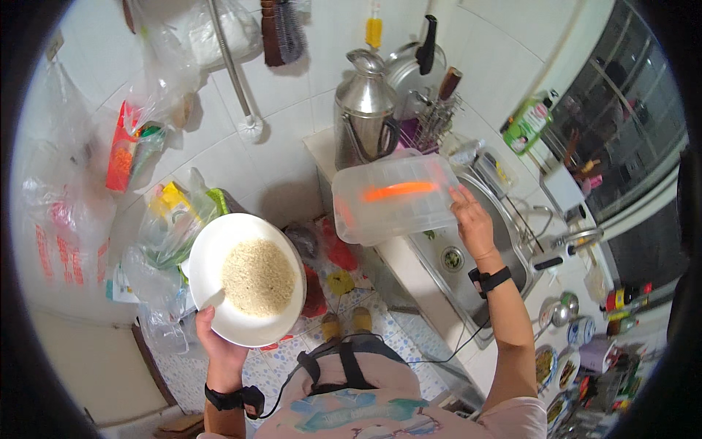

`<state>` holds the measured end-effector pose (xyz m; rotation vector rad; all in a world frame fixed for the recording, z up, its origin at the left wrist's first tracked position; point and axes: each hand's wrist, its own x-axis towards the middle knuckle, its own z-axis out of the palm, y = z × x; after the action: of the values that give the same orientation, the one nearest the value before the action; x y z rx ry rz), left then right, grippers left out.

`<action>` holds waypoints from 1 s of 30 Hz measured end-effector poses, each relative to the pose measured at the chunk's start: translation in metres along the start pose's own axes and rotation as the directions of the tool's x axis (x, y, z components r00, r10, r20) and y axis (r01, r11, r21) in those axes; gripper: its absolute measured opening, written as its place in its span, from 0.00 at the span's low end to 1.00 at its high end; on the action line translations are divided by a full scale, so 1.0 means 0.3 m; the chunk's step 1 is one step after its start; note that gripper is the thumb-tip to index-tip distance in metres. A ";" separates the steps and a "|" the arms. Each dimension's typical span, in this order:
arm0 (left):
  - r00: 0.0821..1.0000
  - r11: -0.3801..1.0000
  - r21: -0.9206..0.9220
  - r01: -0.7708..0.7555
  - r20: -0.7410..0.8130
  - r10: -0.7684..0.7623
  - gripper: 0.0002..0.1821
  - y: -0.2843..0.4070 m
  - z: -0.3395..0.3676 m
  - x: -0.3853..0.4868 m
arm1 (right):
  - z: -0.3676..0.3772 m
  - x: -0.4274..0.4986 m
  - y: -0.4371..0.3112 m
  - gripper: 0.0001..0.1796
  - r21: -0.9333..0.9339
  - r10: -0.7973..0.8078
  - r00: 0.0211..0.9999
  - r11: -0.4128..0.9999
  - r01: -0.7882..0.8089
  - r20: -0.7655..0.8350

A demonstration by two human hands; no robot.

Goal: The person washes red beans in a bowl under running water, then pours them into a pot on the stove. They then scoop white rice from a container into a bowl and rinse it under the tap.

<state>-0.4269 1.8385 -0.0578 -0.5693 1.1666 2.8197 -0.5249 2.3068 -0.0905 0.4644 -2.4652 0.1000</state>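
My left hand (222, 348) grips the lower rim of a round white bowl (207, 252), its thumb on the edge. Inside lies a heap of fine, pale beige grains (258, 277); their exact kind is unclear. My right hand (473, 222) pinches the right end of a translucent plastic box (378, 217), held over the left side of the stainless steel sink (496, 214). An orange strip (400, 191) shows on or through the box. The bowl and the box are apart.
A steel thermos flask (364, 115) stands on the counter's end, beside a wire cutlery basket (439, 120). Plastic bags (164, 236) hang and pile up at left. Several dishes (565, 373) of food sit on the right counter. A cable (455, 345) runs from my right wrist.
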 end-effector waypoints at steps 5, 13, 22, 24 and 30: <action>0.999 0.999 0.030 -0.026 -0.029 0.027 0.35 -0.062 0.069 0.007 | 0.145 0.030 0.123 0.17 0.080 -0.018 0.998 0.997 0.013 0.064; 0.997 0.996 0.068 -0.056 -0.055 0.060 0.36 -0.161 0.175 0.044 | 0.232 0.020 0.273 0.22 0.260 0.015 0.985 0.964 -0.059 0.169; 0.998 1.000 -0.016 0.013 -0.059 -0.014 0.36 -0.247 0.204 0.138 | 0.215 0.063 0.270 0.32 0.248 0.087 0.989 0.962 -0.115 0.120; 0.999 1.000 -0.023 0.014 -0.049 -0.015 0.36 -0.258 0.204 0.159 | 0.204 0.070 0.266 0.31 0.259 0.076 0.989 0.960 -0.107 0.128; 0.999 0.998 -0.049 0.043 -0.026 -0.045 0.36 -0.264 0.216 0.209 | 0.212 0.056 0.276 0.27 0.253 0.045 0.989 0.964 -0.080 0.139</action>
<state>-0.4925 1.9335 -0.0909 -0.6305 1.0784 2.8191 -0.6025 2.3675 -0.1286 0.5178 -2.6098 0.4340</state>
